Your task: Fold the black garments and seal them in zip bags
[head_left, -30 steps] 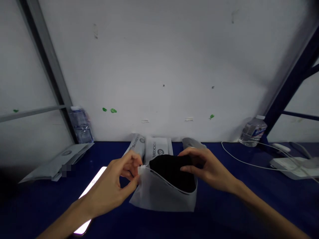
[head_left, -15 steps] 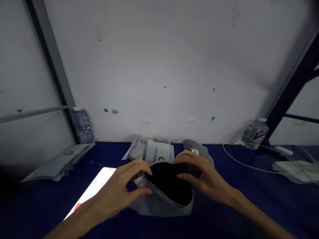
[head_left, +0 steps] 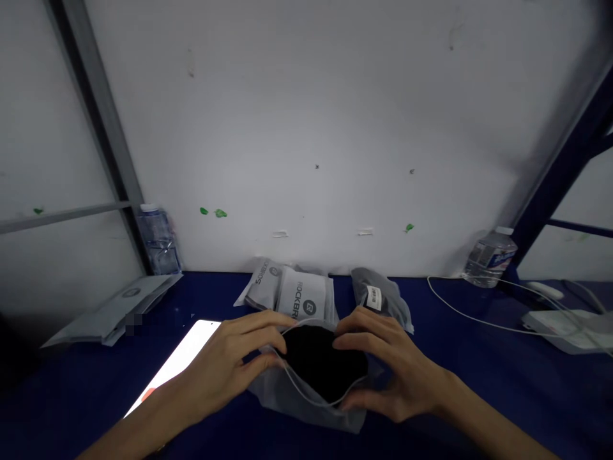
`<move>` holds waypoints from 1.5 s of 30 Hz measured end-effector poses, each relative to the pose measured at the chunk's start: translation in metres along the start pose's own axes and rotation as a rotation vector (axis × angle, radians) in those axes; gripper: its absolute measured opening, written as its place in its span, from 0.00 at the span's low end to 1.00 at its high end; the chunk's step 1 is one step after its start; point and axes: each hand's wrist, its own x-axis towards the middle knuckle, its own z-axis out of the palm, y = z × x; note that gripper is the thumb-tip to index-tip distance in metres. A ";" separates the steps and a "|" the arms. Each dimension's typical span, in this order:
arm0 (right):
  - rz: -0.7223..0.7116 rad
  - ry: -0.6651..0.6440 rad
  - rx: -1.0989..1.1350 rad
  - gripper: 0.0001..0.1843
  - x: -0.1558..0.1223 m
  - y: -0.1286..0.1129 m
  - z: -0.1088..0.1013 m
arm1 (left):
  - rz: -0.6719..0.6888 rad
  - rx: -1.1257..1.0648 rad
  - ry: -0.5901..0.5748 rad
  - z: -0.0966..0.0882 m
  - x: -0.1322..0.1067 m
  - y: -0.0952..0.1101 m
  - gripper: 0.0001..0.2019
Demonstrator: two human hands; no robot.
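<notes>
A frosted plastic zip bag (head_left: 306, 402) lies in front of me with its mouth spread wide. Folded black cloth (head_left: 318, 361) fills the inside. My left hand (head_left: 244, 351) pinches the bag's left rim between thumb and fingers. At the right side, my right hand (head_left: 390, 370) curls around the rim, its fingers at the back edge by the cloth and its thumb on the front edge.
Behind the bag lie packed ROCKBROS bags (head_left: 306, 297) and a grey bag with a barcode label (head_left: 380, 297). A lit phone (head_left: 177, 364) is at left, near flat bags (head_left: 115, 310). Bottles (head_left: 160, 239) stand by the wall; a white cable (head_left: 464, 319) runs at right.
My right thumb has moved from inside the opening down to the bag's front rim. The bag's mouth has shifted slightly, and the grey bag's label is now uncovered.
</notes>
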 end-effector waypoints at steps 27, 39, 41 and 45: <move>0.332 -0.090 0.144 0.18 -0.003 0.002 0.010 | -0.116 0.149 -0.035 0.006 0.000 -0.003 0.18; 0.387 -0.067 0.159 0.15 0.002 0.000 0.008 | -0.120 0.135 -0.090 0.007 0.006 -0.007 0.11; 0.390 -0.075 0.134 0.14 0.002 -0.001 0.007 | -0.101 0.125 -0.106 0.007 0.007 -0.006 0.10; 0.365 -0.085 0.133 0.13 0.001 -0.001 0.011 | -0.079 0.112 -0.119 0.007 0.007 -0.006 0.10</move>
